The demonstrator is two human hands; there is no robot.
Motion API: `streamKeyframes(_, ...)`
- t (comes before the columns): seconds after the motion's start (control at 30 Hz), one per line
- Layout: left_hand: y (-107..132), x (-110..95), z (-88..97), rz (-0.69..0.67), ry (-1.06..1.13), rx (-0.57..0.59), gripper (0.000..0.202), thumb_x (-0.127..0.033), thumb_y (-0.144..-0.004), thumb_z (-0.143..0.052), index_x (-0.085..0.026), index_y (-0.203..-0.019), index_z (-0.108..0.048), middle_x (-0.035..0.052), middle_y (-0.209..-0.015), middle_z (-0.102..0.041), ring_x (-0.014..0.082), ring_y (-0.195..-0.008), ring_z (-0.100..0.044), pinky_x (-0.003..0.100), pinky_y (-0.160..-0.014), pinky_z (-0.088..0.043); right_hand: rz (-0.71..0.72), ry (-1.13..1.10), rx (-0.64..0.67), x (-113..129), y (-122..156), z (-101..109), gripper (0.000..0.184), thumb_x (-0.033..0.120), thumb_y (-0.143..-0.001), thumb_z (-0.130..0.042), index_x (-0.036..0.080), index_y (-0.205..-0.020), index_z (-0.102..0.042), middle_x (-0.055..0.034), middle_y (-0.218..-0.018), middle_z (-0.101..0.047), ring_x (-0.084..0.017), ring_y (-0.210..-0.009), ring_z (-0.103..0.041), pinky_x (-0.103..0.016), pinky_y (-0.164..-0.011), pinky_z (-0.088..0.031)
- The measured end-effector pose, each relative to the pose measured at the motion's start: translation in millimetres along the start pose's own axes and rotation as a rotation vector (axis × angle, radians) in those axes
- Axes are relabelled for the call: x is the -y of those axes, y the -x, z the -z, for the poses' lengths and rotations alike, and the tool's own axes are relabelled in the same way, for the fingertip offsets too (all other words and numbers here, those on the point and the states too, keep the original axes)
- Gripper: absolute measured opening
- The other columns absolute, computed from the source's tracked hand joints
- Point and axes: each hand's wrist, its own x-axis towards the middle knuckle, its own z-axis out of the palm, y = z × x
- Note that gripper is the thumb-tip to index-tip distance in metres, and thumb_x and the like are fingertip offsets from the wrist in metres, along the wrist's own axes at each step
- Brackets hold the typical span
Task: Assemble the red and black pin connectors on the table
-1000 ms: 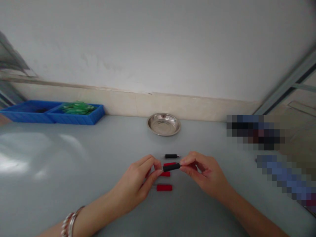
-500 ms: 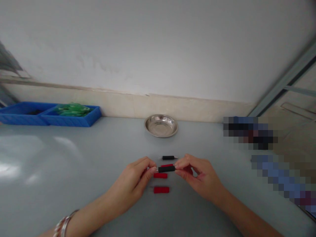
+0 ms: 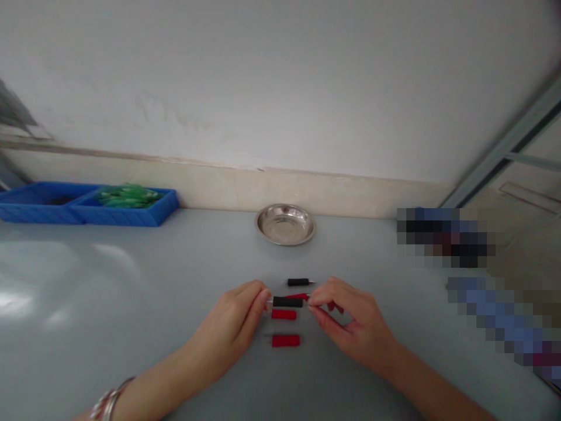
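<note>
Midway across the grey table (image 3: 131,304), the left hand (image 3: 232,327) and right hand (image 3: 350,324) pinch the 2 ends of a black plug (image 3: 288,302) between fingertips, just above the surface. 1 more black plug (image 3: 298,282) and 3 red plugs (image 3: 285,340) lie loose beside it; the steel dish (image 3: 286,224) beyond holds nothing.

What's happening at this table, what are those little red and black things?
A person holds a small black plug between the fingertips of the left hand and the right hand, low over the grey table. Beside it lie three red plugs and another black plug. Further back sit a steel dish and blue trays with green parts.
</note>
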Motion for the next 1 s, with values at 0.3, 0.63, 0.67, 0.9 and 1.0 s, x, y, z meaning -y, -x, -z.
streamKeyframes(0.3,-2.9,8.9,-0.1,0.048,-0.068,-0.035,0.031,-0.033,-0.092,-0.027,-0.019,-0.073,-0.047,0.0009,-0.069,-0.056,0.0156,-0.064,-0.055,0.026,-0.061,-0.041,-0.292,0.255,0.079,-14.2,-2.4,3.3,0.015,0.006,-0.072,-0.05,0.016,-0.077,-0.059,-0.0012,-0.068,-0.06,-0.013,-0.062,-0.055,-0.025,-0.062,-0.045)
streamKeyframes(0.63,-4.0,15.5,-0.2,0.084,-0.171,0.001,0.027,-0.031,-0.092,-0.027,-0.018,-0.085,-0.05,0.0052,-0.084,-0.058,0.0189,-0.075,-0.056,0.031,-0.07,-0.044,-0.283,0.316,0.247,-15.9,-1.1,1.9,0.013,0.006,-0.077,-0.056,0.016,-0.078,-0.065,-0.0042,-0.075,-0.066,-0.016,-0.071,-0.058,-0.032,-0.071,-0.046)
streamKeyframes(0.67,-4.4,15.8,-0.4,0.085,-0.172,0.01,0.026,-0.031,-0.092,-0.027,-0.018,-0.085,-0.05,0.0053,-0.085,-0.058,0.019,-0.076,-0.056,0.032,-0.07,-0.044,-0.281,0.329,0.263,-16.6,-0.8,1.8,0.013,0.006,-0.077,-0.057,0.015,-0.077,-0.065,-0.0042,-0.075,-0.066,-0.017,-0.072,-0.058,-0.032,-0.073,-0.045)
streamKeyframes(0.9,-6.2,19.5,-2.0,0.089,-0.165,0.029,0.026,-0.031,-0.091,-0.027,-0.018,-0.087,-0.05,0.0051,-0.086,-0.056,0.0195,-0.078,-0.054,0.033,-0.072,-0.043,-0.284,0.413,0.315,-19.0,0.4,2.0,0.016,0.005,-0.079,-0.055,0.015,-0.076,-0.066,-0.0052,-0.076,-0.065,-0.019,-0.077,-0.056,-0.032,-0.072,-0.043)
streamKeyframes(1.0,-6.1,20.8,-2.4,0.102,-0.175,0.031,0.026,-0.031,-0.091,-0.028,-0.018,-0.086,-0.05,0.0052,-0.086,-0.056,0.0197,-0.077,-0.054,0.034,-0.072,-0.042,-0.29,0.419,0.338,-18.2,0.0,2.4,0.016,0.005,-0.08,-0.054,0.014,-0.077,-0.066,-0.006,-0.075,-0.064,-0.02,-0.078,-0.055,-0.033,-0.071,-0.043)
